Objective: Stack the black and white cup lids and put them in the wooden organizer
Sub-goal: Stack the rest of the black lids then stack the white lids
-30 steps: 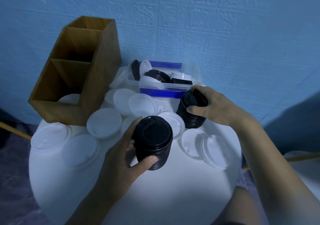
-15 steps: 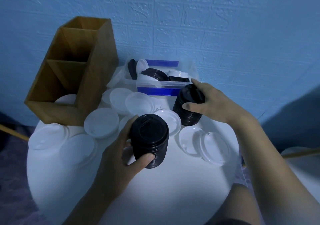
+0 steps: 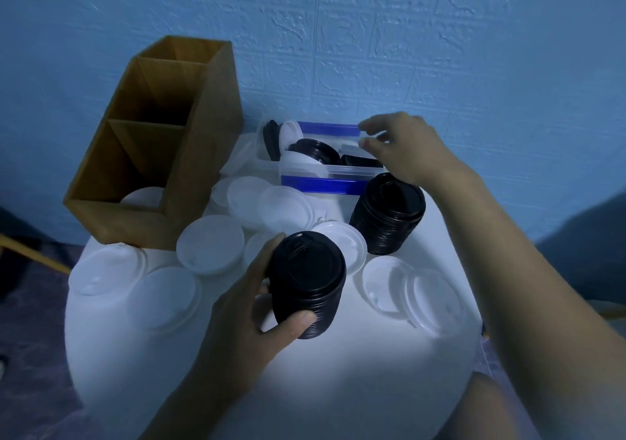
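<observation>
My left hand (image 3: 257, 307) grips a tall stack of black lids (image 3: 306, 283) near the middle of the round white table (image 3: 305, 388). A second stack of black lids (image 3: 388, 214) stands free to the right of it. My right hand (image 3: 403, 148) hovers above the clear plastic bin (image 3: 305, 168), fingers loosely spread and holding nothing. The bin holds more black and white lids. Several white lids (image 3: 211, 244) lie scattered on the table. The wooden organizer (image 3: 159, 141) stands at the back left with a white lid (image 3: 144, 197) in its front compartment.
A blue textured wall rises right behind the table. Two white lids (image 3: 413, 288) overlap near the table's right edge. A wooden bar (image 3: 30, 253) shows at the far left, off the table.
My right hand has let go of the second black stack and moved up and back over the plastic bin. My left hand still holds its stack in the same place.
</observation>
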The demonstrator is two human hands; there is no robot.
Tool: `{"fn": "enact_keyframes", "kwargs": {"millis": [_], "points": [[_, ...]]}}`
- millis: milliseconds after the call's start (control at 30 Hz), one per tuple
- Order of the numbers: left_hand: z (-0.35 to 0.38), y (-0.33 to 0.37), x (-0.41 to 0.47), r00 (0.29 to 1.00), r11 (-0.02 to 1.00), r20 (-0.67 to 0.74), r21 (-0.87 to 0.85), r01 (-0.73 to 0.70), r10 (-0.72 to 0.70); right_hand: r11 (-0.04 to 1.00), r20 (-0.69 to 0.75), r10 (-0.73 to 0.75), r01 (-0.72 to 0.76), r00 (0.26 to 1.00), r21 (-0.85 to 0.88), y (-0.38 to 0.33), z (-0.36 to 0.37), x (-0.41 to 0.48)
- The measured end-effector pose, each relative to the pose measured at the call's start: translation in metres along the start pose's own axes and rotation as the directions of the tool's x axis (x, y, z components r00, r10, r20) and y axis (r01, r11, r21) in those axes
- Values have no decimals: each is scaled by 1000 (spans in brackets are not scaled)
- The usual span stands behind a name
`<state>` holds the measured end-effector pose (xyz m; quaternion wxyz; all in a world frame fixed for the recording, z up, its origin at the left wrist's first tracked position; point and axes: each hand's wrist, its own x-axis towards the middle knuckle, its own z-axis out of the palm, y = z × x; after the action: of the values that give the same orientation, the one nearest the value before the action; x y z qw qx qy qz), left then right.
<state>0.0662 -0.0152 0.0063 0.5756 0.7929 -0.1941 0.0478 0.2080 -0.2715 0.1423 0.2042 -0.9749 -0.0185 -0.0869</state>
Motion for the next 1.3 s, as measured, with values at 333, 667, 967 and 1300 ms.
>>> {"fn": "enact_keyframes", "kwargs": {"millis": [333, 667, 967, 1300], "points": [[0, -2, 0, 1000, 1000, -17, 10, -2, 3, 998, 364, -9, 30, 931, -52, -25, 59, 75], [-1, -6, 1, 1000, 1000, -9, 2, 25, -25, 399, 387, 32, -366, 922, 840, -15, 10, 47], [-2, -3, 0, 1000, 1000, -15, 9, 10, -9, 489, 268, -37, -216, 963, 845, 13, -25, 2], [-1, -4, 0, 1000, 1000, -5, 6, 12, -12, 682, 281, 84, -261, 956, 683, 67, -25, -44]]}}
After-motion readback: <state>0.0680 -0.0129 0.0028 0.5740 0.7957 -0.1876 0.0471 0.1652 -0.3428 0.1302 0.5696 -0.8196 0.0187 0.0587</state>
